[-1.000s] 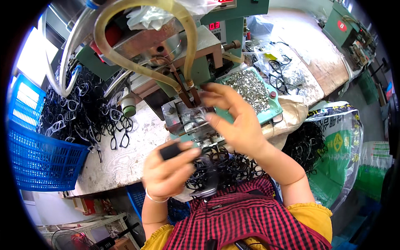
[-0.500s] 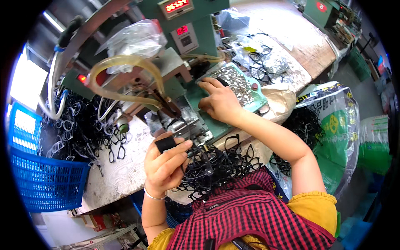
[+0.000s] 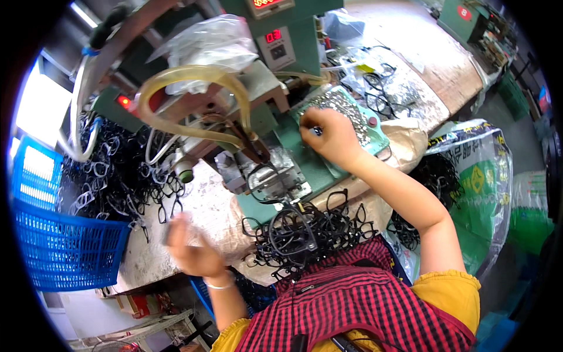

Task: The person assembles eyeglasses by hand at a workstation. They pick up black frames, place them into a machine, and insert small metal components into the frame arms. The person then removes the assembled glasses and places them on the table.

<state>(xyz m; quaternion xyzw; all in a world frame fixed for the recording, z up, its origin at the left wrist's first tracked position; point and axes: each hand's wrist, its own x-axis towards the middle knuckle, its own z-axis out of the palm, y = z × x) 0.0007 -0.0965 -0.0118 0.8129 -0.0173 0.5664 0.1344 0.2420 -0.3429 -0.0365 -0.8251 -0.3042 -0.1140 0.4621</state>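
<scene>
My left hand is over the bench near the dark spectacle frames at the left; its fingers are smeared by motion. My right hand is curled closed above the tray of small shiny metal pieces. A small dark, glinting spot shows at its fingers, too small to name. Between the hands, one black spectacle frame sits at the metal fixture of the green bench machine, touched by neither hand. A heap of black spectacle frames lies in front of the fixture.
A yellowish hose loops over the machine's front. Further left are a large pile of frames and a blue plastic basket. At the right stands a green and white sack beside more dark frames.
My left hand has left the fixture area and moved left toward the pile. Over the tray, my right hand has gone from spread fingers to a curled closed shape. The view has shifted slightly.
</scene>
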